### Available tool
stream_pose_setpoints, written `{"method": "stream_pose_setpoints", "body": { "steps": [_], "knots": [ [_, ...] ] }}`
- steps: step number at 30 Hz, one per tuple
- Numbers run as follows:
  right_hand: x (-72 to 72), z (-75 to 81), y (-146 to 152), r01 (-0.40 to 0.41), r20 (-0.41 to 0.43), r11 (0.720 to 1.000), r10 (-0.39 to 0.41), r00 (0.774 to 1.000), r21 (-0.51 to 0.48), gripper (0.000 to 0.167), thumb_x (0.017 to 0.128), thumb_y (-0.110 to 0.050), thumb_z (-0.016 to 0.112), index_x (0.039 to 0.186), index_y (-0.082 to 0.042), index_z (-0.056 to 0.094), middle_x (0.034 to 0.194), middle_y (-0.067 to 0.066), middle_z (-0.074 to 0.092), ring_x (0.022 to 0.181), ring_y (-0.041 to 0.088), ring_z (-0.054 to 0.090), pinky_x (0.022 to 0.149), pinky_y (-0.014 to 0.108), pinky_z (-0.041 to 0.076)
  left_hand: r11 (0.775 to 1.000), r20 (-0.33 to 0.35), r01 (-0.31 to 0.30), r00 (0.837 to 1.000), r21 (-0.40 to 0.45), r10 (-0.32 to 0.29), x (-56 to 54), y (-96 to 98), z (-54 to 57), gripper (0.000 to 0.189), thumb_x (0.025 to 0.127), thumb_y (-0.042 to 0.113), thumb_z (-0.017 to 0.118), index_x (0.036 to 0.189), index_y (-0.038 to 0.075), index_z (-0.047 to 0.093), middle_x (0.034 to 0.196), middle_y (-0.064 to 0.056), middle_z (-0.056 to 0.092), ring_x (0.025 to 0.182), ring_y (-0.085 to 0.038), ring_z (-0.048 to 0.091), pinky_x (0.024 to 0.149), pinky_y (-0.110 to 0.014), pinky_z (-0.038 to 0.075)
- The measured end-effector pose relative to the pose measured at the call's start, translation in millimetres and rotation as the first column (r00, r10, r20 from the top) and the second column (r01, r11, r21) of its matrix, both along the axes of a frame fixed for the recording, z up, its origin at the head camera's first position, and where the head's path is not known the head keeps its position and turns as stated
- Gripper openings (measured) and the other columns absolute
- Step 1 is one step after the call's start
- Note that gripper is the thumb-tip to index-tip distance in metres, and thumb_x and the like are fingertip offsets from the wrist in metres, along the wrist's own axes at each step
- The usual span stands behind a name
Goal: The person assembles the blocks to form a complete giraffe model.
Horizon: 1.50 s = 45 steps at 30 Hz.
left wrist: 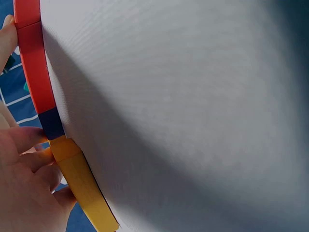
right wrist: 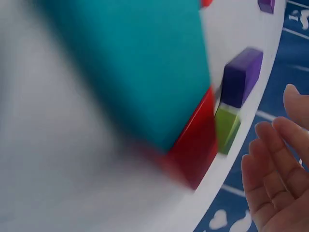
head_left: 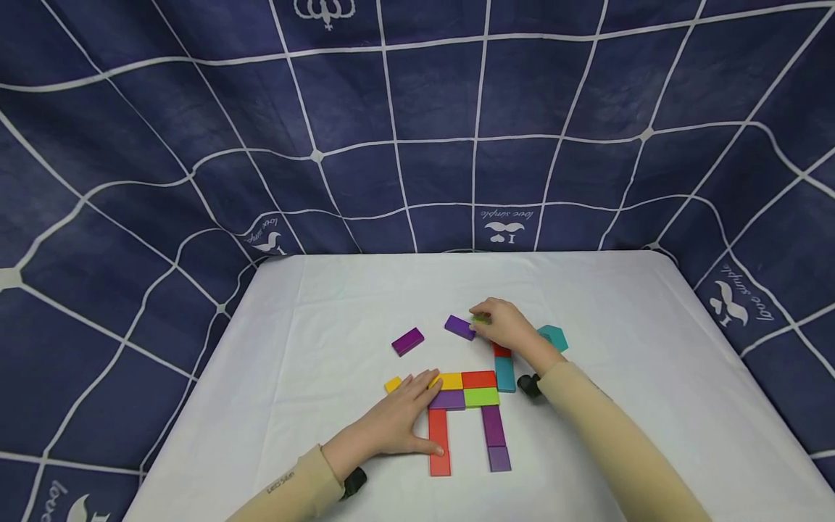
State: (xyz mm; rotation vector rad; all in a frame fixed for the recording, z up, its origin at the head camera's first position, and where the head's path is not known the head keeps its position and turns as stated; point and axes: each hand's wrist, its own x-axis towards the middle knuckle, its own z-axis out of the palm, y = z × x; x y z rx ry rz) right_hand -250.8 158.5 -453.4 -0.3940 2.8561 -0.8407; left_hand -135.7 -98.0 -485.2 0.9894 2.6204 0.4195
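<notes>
My left hand (head_left: 394, 424) rests over the left part of a flat arrangement of coloured blocks, fingers spread. Its thumb lies at a red strip (head_left: 440, 431), its fingertips at a yellow block (head_left: 451, 380). In the left wrist view, the fingers touch the edge of a yellow block (left wrist: 84, 188) and a dark blue one (left wrist: 51, 123). My right hand (head_left: 505, 324) is over a green block (head_left: 481, 319) beside a purple block (head_left: 459, 327). The right wrist view shows its fingers loosely extended, apart from the green block (right wrist: 228, 129). A red block (right wrist: 195, 152) joins a teal one (right wrist: 145, 58).
A darker purple block (head_left: 408, 341) lies alone at the back left. Right of the right wrist sits a teal angular piece (head_left: 554, 338). Purple blocks (head_left: 493, 426) form a second strip toward the front. White cloth (head_left: 339, 312) covers the table; a navy checked curtain (head_left: 430, 174) hangs behind.
</notes>
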Motion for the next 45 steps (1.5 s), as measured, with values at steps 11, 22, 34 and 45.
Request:
{"method": "stream_pose_setpoints", "body": {
  "steps": [11,22,34,45],
  "knots": [
    [-5.3,-7.9,-40,-0.02,0.036,0.978,0.013,0.999,0.207,0.043,0.088,-0.021,0.075,0.124,0.0,0.066,0.116,0.016,0.067,0.104,0.028,0.063,0.102,0.044,0.051,1.0,0.028,-0.013,1.0,-0.022,0.013,1.5,1.3,2.6,0.107,0.076,0.072,0.067,0.156,0.013,0.028,0.166,-0.004,0.017,0.153,-0.024,0.019,0.123,-0.045,0.022],
    [-7.1,1.9,-38,0.058,-0.003,0.996,-0.058,0.998,0.073,0.044,0.084,-0.019,0.078,0.123,-0.001,0.067,0.111,0.017,0.067,0.097,0.027,0.063,0.094,0.042,0.055,1.0,0.008,-0.002,1.0,-0.018,0.003,1.7,-0.3,2.2,0.107,0.076,0.072,0.067,0.156,0.012,0.029,0.165,-0.005,0.019,0.152,-0.025,0.021,0.123,-0.046,0.023],
    [-19.2,-2.1,32,0.366,0.122,0.93,-0.363,0.924,-0.007,0.051,0.09,-0.02,0.069,0.132,0.006,0.056,0.12,0.026,0.063,0.105,0.035,0.057,0.099,0.049,0.05,1.0,0.024,0.007,1.0,0.006,-0.007,0.5,0.8,2.1,0.106,0.077,0.07,0.067,0.156,0.011,0.028,0.166,-0.005,0.018,0.152,-0.024,0.019,0.123,-0.046,0.022],
    [-19.0,-18.2,41,0.396,0.106,0.918,-0.394,0.913,0.001,0.046,0.095,-0.02,0.065,0.132,0.007,0.056,0.107,0.024,0.064,0.096,0.033,0.056,0.091,0.046,0.052,1.0,0.009,-0.003,1.0,-0.009,0.003,1.0,0.8,-0.4,0.107,0.076,0.072,0.067,0.156,0.013,0.028,0.166,-0.004,0.017,0.152,-0.024,0.02,0.123,-0.046,0.024]
  ]
}}
